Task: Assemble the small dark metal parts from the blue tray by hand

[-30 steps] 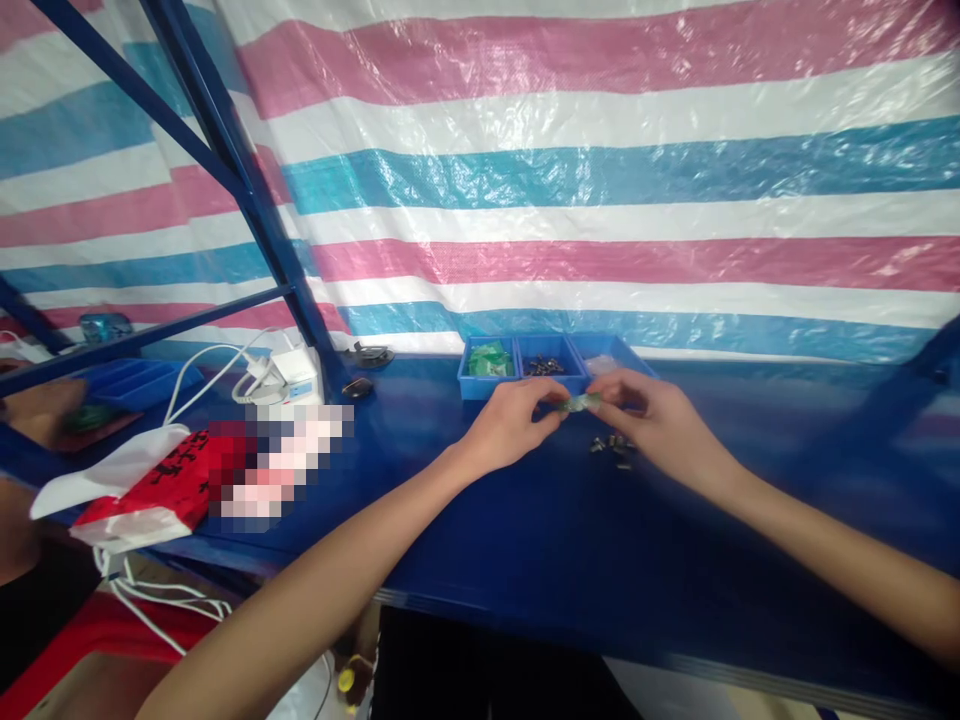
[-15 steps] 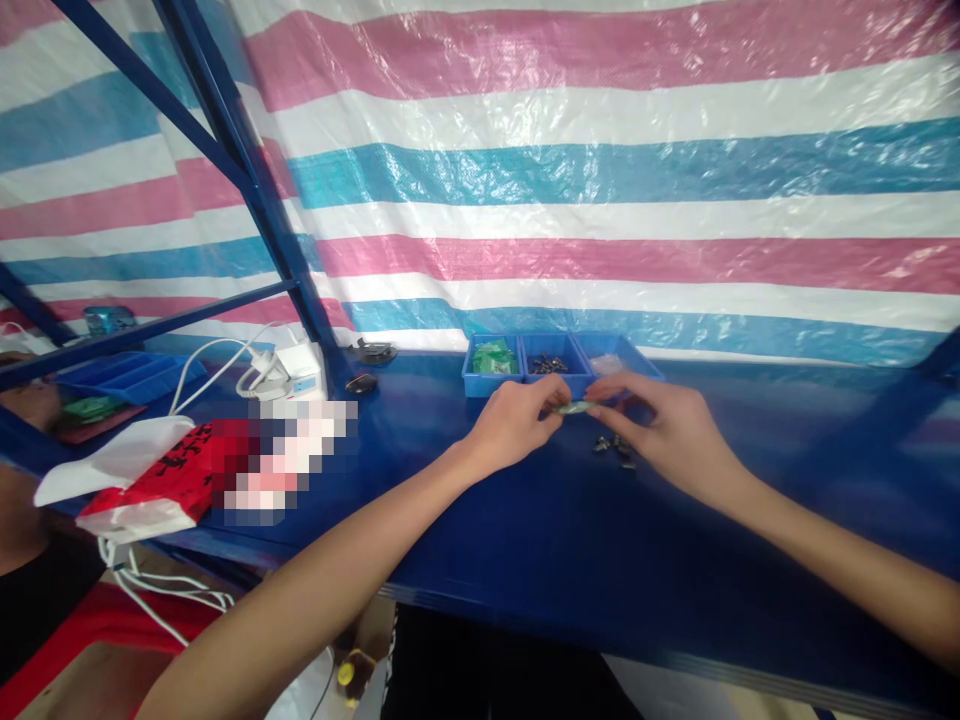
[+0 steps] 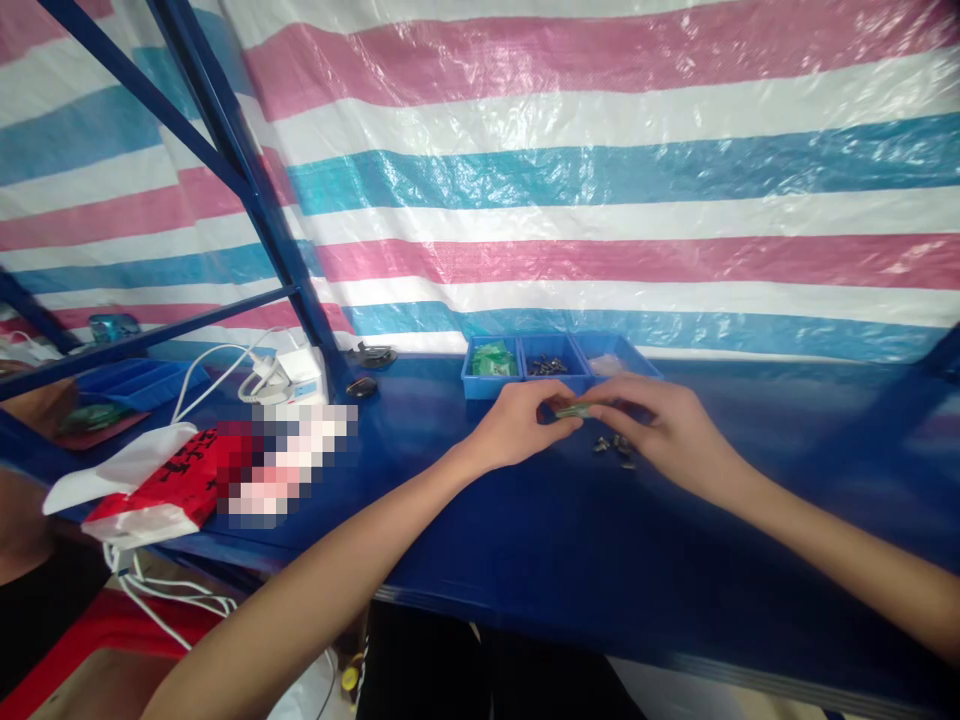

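Both hands, left hand and right hand, pinch a small green piece by its ends above the blue table; it looks light, thin and probably fragile.

A pink, white and blue striped plastic tarpaulin fills the upper frame behind the glossy dark blue tabletop, with a red-and-white plastic bag at lower left, a white charger block with cable just above it, and slanted blue metal frame bars at upper left.
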Demonstrator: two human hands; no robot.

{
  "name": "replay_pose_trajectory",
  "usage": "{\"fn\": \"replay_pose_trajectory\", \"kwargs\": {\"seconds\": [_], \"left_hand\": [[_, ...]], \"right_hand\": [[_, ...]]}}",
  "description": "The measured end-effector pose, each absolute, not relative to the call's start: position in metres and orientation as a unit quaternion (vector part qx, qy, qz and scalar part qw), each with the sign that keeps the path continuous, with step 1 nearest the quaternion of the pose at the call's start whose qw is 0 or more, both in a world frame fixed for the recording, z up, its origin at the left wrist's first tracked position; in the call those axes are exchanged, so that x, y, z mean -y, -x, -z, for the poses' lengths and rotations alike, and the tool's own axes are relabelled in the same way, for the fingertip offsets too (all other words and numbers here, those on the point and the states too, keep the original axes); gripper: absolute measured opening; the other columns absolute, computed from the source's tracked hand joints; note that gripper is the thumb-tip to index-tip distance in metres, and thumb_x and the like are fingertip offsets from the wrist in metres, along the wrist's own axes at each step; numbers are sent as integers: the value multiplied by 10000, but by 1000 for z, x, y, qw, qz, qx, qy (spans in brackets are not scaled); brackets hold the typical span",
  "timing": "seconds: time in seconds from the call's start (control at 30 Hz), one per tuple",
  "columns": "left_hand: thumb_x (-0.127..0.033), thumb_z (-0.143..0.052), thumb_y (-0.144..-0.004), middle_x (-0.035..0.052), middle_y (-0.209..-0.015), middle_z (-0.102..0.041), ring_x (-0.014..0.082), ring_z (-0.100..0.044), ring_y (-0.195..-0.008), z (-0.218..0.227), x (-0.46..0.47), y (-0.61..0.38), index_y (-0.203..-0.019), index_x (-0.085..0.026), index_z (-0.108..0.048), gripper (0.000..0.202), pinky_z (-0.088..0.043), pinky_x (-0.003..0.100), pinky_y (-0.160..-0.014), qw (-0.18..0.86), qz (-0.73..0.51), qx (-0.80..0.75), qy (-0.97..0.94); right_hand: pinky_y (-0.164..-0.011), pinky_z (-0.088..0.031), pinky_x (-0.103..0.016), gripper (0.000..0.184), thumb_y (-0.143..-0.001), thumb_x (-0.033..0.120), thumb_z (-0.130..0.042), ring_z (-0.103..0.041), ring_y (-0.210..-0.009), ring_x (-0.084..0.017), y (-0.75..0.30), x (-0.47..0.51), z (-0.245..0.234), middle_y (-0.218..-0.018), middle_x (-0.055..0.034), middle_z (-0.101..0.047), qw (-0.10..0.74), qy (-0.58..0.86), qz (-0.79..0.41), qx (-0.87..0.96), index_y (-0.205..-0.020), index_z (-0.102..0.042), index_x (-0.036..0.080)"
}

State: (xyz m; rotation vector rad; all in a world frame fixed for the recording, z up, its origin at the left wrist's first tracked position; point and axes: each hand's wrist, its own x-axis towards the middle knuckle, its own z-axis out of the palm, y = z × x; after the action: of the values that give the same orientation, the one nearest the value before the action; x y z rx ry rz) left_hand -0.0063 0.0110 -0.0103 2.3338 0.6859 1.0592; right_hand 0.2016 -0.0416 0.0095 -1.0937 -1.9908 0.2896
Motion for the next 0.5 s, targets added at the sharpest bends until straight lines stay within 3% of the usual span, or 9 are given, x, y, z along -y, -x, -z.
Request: {"fn": "replay_pose_trajectory", "kwargs": {"seconds": [0.37, 0.5], "left_hand": [[-260, -753, -820, -9, -803, -686, 116, -621, -715, 10, -11, 9, -863, -169, -678, 126, -495, 255, -705, 329, -379, -246, -829], [-301, -742, -844, -6, -793, -690, 123, -620, -704, 11, -11, 8, -868, -177, -694, 135, -493, 264, -695, 304, -379, -262, -834]], "right_hand": [[-591, -505, -337, 289, -879, 513, -693, -636, -735, -216, -205, 36, -4, -989, -53, -730, 391, 455, -260, 757, -1048, -680, 279], [-587, -492, -340, 308, -853, 537, -722, -611, -664, -199, -206, 35, -5, -836, -41, -701, 391, 464, -244, 757, -971, -685, 255]]}}
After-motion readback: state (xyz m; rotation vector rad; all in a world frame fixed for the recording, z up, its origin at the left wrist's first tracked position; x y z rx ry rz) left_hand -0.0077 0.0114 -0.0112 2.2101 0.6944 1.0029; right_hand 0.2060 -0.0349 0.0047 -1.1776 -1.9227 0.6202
